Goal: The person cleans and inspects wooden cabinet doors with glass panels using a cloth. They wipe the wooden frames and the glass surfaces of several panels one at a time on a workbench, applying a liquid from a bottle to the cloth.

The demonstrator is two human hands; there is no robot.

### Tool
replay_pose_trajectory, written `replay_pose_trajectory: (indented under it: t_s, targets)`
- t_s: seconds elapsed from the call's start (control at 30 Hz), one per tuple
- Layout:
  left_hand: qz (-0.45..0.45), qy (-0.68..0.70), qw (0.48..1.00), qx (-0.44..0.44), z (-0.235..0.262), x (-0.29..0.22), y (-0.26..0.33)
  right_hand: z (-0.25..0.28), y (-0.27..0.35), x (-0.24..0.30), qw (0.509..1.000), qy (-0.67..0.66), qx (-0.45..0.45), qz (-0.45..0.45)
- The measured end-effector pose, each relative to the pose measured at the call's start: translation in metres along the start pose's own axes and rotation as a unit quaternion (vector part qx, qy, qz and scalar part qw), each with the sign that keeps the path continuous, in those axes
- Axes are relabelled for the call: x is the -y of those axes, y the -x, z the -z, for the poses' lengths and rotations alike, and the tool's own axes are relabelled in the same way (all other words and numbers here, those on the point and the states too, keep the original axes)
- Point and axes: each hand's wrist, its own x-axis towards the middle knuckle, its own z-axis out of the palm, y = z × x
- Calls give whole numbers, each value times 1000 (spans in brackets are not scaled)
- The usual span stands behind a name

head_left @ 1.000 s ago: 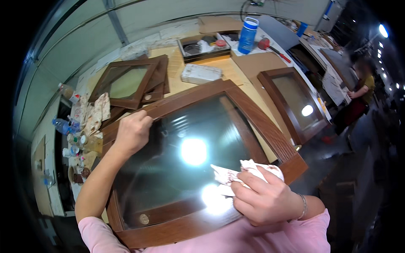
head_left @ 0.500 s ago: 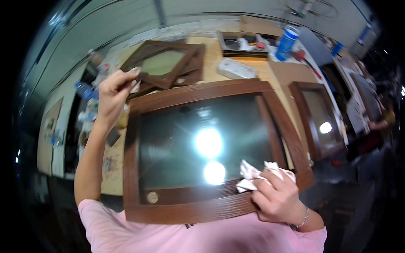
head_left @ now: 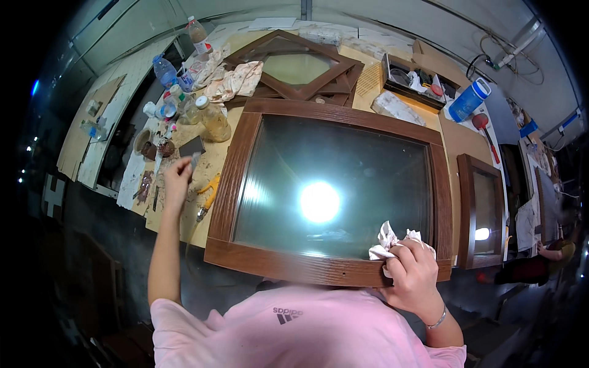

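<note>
On the cluttered workbench [head_left: 184, 230], largest item first: a big wood-grained frame with a glass pane [head_left: 334, 184], lying flat and filling the middle of the view, an overhead lamp glaring off the glass. Half a second ago it sat much the same, though the head has turned and the view now takes in more bench on the left.

Right hand [head_left: 412, 273]: fingers curled over a crumpled white cloth [head_left: 388, 240], bunched at the frame's near right corner, thumb on the lower rail. It has stayed at that corner (a second ago it was further in on the glass), so wiping there looks paused or confined to the edge.

Left hand [head_left: 177, 181]: off the frame now. A second ago it lay on the frame's left rail; now it is lifted over the bench beside the frame, fingers loosely closed, and whether it pinches anything I cannot tell. It hovers just by a dark flat piece [head_left: 191, 146] and above yellow-handled pliers [head_left: 208, 195].

Smaller things: a second glazed frame [head_left: 481, 211] to the right, stacked diamond-set frames [head_left: 294, 67] behind, stained rags [head_left: 236, 80], a squat bottle of amber liquid [head_left: 215, 119], a blue canister [head_left: 469, 99].
</note>
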Motion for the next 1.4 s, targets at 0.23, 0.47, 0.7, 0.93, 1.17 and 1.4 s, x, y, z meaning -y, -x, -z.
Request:
replay_pose_trajectory:
  t_s: [0.23, 0.47, 0.7, 0.93, 1.17, 1.4]
  targets:
    - [20, -115, 993, -29, -29, 94, 20, 12, -11, 1, 998, -21, 52, 5]
    - [-42, -208, 977, 27, -23, 49, 6, 37, 0, -19, 960, -244, -125, -57]
    - [-288, -119, 948, 70, -52, -136, 5, 34, 12, -45, 867, -293, -259, -309]
    - [-493, -43, 778, 387, -113, -242, 111, 2, -46, 2, 650, -701, -163, -242]
    - [-470, -8, 833, 291, -127, -244, 54, 18, -29, -39, 966, -184, -70, -171]
    - [-395, -256, 880, 66, -88, -103, -72, -10, -27, -149, 864, -294, 99, -396]
